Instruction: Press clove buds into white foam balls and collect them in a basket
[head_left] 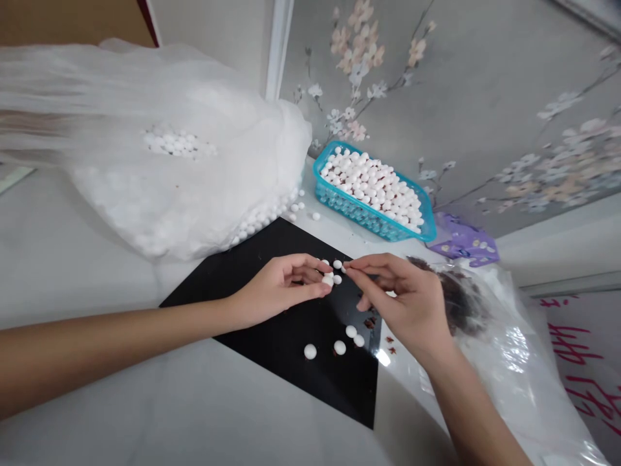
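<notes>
My left hand [286, 281] is closed, thumb and fingertips around a white ball [328, 279]. Other white balls [337, 264] crowd right beside those fingertips, over a black sheet [291, 362]. From the right, my right hand [402, 291] pinches with thumb and index finger at a small white ball [343, 268], mostly covered by the fingertips. Nearer to me on the sheet lie several loose white balls [339, 347], at least one with a dark reddish-brown bit under it. Small brown star-like pieces [370, 322] are scattered below my right hand.
A big translucent white bag [194, 175] full of white balls slumps at the left. Behind the sheet stands a blue basket [359, 217] heaped with white balls. At right are a purple packet [463, 241] and a clear plastic bag [509, 349] with dark brown pieces.
</notes>
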Demonstrator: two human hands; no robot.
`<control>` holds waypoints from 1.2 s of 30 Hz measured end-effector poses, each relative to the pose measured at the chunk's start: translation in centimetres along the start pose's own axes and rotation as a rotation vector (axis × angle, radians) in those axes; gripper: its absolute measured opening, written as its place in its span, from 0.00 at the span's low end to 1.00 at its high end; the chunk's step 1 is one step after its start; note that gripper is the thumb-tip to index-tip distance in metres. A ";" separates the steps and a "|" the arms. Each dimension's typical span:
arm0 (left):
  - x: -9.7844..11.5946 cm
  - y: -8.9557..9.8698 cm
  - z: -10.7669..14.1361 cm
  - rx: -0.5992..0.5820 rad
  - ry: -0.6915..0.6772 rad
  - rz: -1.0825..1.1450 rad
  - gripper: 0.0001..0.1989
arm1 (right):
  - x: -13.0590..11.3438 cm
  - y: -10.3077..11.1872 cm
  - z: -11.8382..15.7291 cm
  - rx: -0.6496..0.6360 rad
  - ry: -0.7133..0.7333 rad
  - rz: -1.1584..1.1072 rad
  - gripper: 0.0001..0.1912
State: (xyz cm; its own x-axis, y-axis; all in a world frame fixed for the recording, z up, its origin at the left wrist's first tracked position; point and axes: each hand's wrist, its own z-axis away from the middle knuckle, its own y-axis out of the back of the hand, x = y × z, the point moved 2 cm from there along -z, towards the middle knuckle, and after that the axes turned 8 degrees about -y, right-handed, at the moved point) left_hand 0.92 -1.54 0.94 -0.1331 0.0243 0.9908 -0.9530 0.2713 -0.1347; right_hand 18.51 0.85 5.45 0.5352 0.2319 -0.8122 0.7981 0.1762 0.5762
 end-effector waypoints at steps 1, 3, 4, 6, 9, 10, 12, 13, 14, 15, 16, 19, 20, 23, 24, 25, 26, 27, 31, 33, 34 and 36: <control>0.0 0.0 0.0 -0.014 0.005 0.025 0.13 | 0.0 -0.2 0.0 0.028 0.003 -0.032 0.05; 0.0 0.0 -0.1 -0.054 0.036 0.067 0.11 | -0.1 -0.4 0.1 0.092 0.053 -0.041 0.04; 0.0 -0.1 -0.1 -0.078 0.058 0.085 0.10 | -0.2 -0.5 0.0 0.117 0.091 -0.030 0.03; 0.1 -0.1 -0.1 -0.101 0.098 0.119 0.10 | -0.4 -0.6 0.0 0.131 0.154 -0.016 0.02; 0.2 -0.1 -0.1 -0.068 0.136 0.166 0.09 | -0.4 -1.1 -0.1 0.064 0.154 -0.054 0.04; 0.2 -0.1 -0.1 -0.056 0.140 0.182 0.08 | -0.3 -1.2 -0.1 0.054 0.137 -0.066 0.04; 0.1 -0.1 -0.2 -0.048 0.138 0.211 0.08 | 0.0 -1.6 0.1 0.066 0.113 -0.080 0.03; 0.1 -0.1 -0.2 -0.046 0.137 0.219 0.08 | 0.1 -1.8 0.2 0.085 0.105 -0.087 0.02; 0.0 0.0 -0.2 -0.045 0.138 0.223 0.08 | 0.3 -2.0 0.3 0.103 0.099 -0.096 0.02; 0.0 0.0 -0.3 -0.044 0.140 0.225 0.08 | 0.4 -2.2 0.3 0.116 0.096 -0.104 0.02; 0.1 0.0 -0.3 -0.044 0.140 0.227 0.08 | 0.5 -2.4 0.4 0.122 0.095 -0.109 0.02; 0.1 0.1 -0.3 -0.040 0.139 0.233 0.07 | 0.7 -2.7 0.4 0.117 0.108 -0.090 0.03; 0.1 0.1 -0.3 -0.037 0.139 0.235 0.08 | 0.7 -2.7 0.4 0.116 0.117 -0.078 0.03; 0.0 0.0 -0.3 -0.032 0.138 0.247 0.08 | 0.6 -2.5 0.3 0.113 0.153 -0.040 0.02; -0.1 0.0 -0.3 -0.029 0.139 0.252 0.08 | 0.6 -2.4 0.3 0.108 0.169 -0.025 0.02; -0.1 0.0 -0.3 -0.024 0.142 0.255 0.08 | 0.6 -2.3 0.2 0.097 0.187 -0.010 0.02; -0.1 0.0 -0.3 -0.016 0.144 0.255 0.07 | 0.6 -2.3 0.2 0.081 0.207 0.001 0.02; -0.2 0.0 -0.3 -0.007 0.148 0.254 0.07 | 0.6 -2.2 0.2 0.058 0.225 0.008 0.03; -0.2 0.1 -0.3 0.007 0.150 0.253 0.07 | 1.0 -2.1 -0.1 -0.042 0.265 0.003 0.09; -0.2 0.1 -0.3 0.004 0.148 0.266 0.07 | 1.1 -2.1 -0.2 -0.057 0.271 -0.006 0.08; -0.3 0.2 -0.3 0.002 0.146 0.272 0.07 | 1.1 -2.1 -0.2 -0.058 0.276 -0.012 0.08; -0.3 0.2 -0.3 -0.001 0.139 0.278 0.07 | 1.0 -2.0 -0.2 -0.062 0.284 -0.019 0.07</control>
State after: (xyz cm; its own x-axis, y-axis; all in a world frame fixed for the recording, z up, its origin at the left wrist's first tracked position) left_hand 0.88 -1.20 0.58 -0.3501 0.2292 0.9082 -0.8850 0.2366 -0.4009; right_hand 17.41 0.92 3.51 0.4144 0.4850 -0.7701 0.7842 0.2391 0.5726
